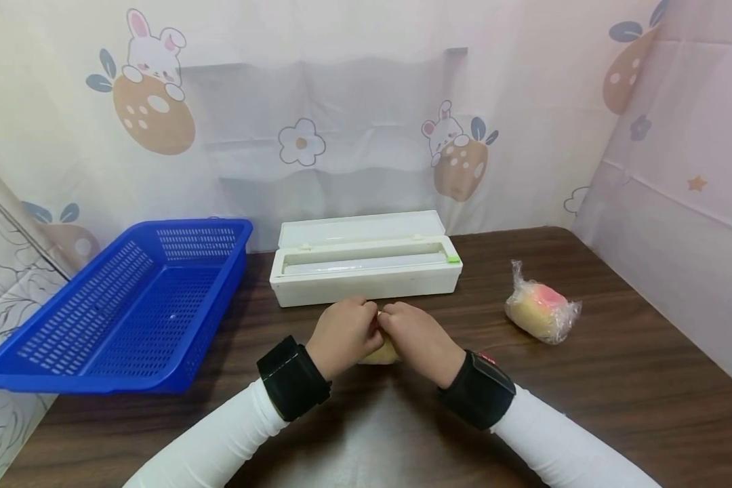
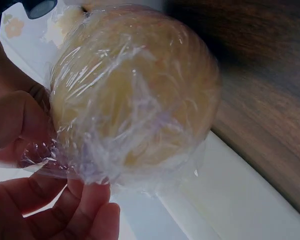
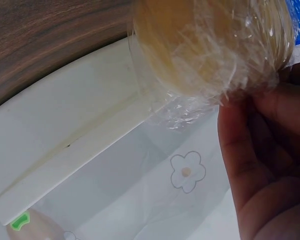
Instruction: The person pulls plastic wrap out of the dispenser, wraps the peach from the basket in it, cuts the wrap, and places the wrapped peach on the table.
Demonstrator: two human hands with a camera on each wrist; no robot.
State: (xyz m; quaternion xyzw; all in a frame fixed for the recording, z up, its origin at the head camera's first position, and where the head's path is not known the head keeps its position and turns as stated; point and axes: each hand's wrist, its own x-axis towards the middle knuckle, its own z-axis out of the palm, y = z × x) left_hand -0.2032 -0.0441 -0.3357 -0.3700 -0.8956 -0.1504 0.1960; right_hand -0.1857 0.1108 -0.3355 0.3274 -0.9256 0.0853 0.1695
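A round yellow thing (image 1: 381, 354), wrapped in clear cling film (image 2: 140, 100), is between my two hands in front of the white box. My left hand (image 1: 344, 335) pinches gathered film at one side of it, the fingers curled. From the other side my right hand (image 1: 421, 342) pinches the film (image 3: 190, 112) between thumb and fingers. The hands nearly meet in the head view and hide most of the yellow thing there. Its exact kind is blurred by the creased film.
Behind the hands stands a white cling film dispenser (image 1: 366, 288), its lid (image 1: 362, 229) raised and a green slider (image 1: 453, 259) at its right end. A blue basket (image 1: 186, 352) is at left. A film-wrapped yellow and pink thing (image 1: 539, 310) lies at right on the brown table (image 1: 622, 393).
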